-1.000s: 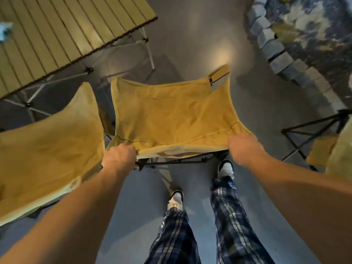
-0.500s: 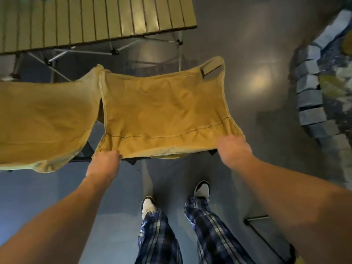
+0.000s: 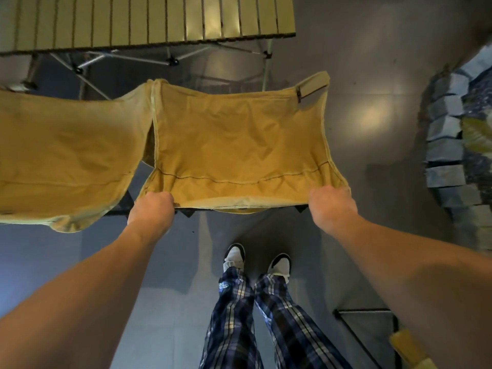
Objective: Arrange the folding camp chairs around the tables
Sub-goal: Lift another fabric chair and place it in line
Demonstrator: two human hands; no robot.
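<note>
Nearest of all, at the bottom of the head view, stand two feet in pale shoes (image 3: 257, 262) below plaid trousers, on a grey floor (image 3: 372, 75). Just beyond them the left hand (image 3: 151, 207) and the right hand (image 3: 331, 206) are both clenched on the near top edge of one tan folding camp chair (image 3: 239, 145), one at each back corner, roughly level with each other, so neither is clearly nearer the work. The chair lies straight ahead of the hands, its back rail running left to right across the view and its seat pointing away toward the slatted worktop (image 3: 159, 20). That is the relation the next move turns on, as I judge it: a short push forward along the seat's direction would tuck the chair in at the worktop's near long edge, whose right end sits roughly above the chair's right side. Whether the chair's feet are on the floor I cannot tell.

Counting: one worktop in view; two chairs fully seen, the held one and a second chair (image 3: 64, 161) immediately to its left, fabric edges touching or nearly so; and a dark frame with a tan scrap (image 3: 367, 312) at bottom right, probably part of a third. A curved stone border (image 3: 447, 155) lies far right.
</note>
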